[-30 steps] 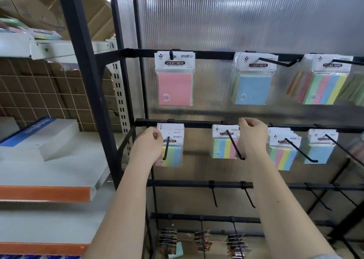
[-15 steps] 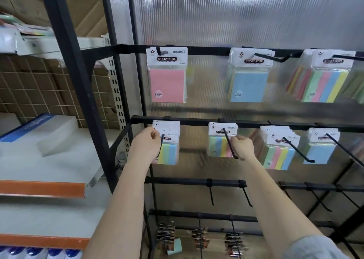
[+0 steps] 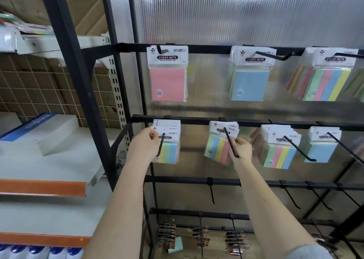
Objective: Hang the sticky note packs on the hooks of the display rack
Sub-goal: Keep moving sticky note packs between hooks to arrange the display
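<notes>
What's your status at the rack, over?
Left hand gripping the leftmost striped packs on their hook. Right hand pinching the next striped pack beside its hook. Nothing in the way.

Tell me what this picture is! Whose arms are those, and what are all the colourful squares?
The camera sits on a person's head, so you see their own two arms reaching out. The colourful squares are sticky note packs hanging on black hooks of a display rack. The left hand holds the striped packs on the leftmost middle hook. The right hand pinches the next striped pack by its hook. Above hang a pink pack and a blue pack.
</notes>
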{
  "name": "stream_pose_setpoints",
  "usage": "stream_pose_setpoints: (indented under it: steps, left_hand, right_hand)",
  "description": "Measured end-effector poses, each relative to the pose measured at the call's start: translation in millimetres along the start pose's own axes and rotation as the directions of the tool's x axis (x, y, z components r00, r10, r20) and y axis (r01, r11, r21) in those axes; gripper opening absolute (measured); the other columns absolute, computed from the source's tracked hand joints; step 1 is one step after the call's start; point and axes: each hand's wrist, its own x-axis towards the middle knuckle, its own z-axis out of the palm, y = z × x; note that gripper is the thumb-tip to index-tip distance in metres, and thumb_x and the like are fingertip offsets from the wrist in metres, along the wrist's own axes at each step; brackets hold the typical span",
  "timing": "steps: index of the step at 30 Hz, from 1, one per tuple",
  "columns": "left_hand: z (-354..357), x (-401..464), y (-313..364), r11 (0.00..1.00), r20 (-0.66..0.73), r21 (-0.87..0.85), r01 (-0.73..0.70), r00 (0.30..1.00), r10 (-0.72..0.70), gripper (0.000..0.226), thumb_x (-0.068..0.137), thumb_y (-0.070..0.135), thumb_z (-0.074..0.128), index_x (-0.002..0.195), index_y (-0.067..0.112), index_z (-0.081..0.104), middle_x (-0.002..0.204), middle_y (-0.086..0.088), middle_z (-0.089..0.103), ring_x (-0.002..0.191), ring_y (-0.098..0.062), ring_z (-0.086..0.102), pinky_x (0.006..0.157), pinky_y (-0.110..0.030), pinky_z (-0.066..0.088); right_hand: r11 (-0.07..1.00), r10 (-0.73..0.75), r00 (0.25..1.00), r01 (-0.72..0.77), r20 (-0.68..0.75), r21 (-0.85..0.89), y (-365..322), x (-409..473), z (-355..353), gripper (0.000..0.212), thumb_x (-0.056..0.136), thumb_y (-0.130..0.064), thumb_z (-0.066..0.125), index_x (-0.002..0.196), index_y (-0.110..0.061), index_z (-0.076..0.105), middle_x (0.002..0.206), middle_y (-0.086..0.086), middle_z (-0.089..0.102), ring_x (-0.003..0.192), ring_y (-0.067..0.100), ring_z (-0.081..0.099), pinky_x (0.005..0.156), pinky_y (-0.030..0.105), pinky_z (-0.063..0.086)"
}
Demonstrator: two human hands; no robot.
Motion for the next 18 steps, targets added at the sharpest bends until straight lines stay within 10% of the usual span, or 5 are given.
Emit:
stream_pose_setpoints:
  steps: [5, 13, 18]
  left_hand:
    - [1, 4, -4, 0.999, 0.020, -0.031, 0.007, 1.000, -0.006, 0.022, 0.100, 0.021, 0.040, 0.118, 0.016, 0.052, 0.119, -0.004, 0.058, 0.083, -0.006, 0.048, 0.050, -0.014, 0.033]
    - [6, 22, -7, 0.985, 0.063, -0.090, 0.149, 0.988, -0.144, 0.034, 0.099, 0.018, 0.039, 0.133, 0.017, 0.046, 0.126, -0.009, 0.054, 0.080, -0.010, 0.046, 0.060, -0.020, 0.036]
    - [17, 30, -7, 0.969, 0.125, -0.128, 0.212, 0.972, -0.197, 0.028, 0.099, 0.018, 0.038, 0.123, 0.012, 0.051, 0.098, -0.006, 0.053, 0.064, -0.011, 0.045, 0.047, -0.021, 0.029]
  right_hand:
    - [0.999, -0.004, 0.999, 0.003, 0.036, 0.034, -2, -14, -11, 0.043, 0.097, -0.020, 0.048, 0.055, -0.013, 0.041, 0.054, 0.001, 0.035, 0.053, 0.013, 0.029, 0.045, 0.021, 0.022]
    - [0.999, 0.016, 1.000, -0.016, 0.003, -0.037, -11, -40, -31, 0.019, 0.091, -0.014, 0.045, 0.073, -0.010, 0.047, 0.063, 0.006, 0.031, 0.057, 0.016, 0.021, 0.054, 0.027, 0.017]
    - [0.980, -0.050, 0.998, 0.043, -0.031, -0.193, -18, -56, -45, 0.032, 0.091, -0.014, 0.043, 0.062, -0.012, 0.031, 0.058, 0.004, 0.024, 0.053, 0.017, 0.018, 0.051, 0.028, 0.013]
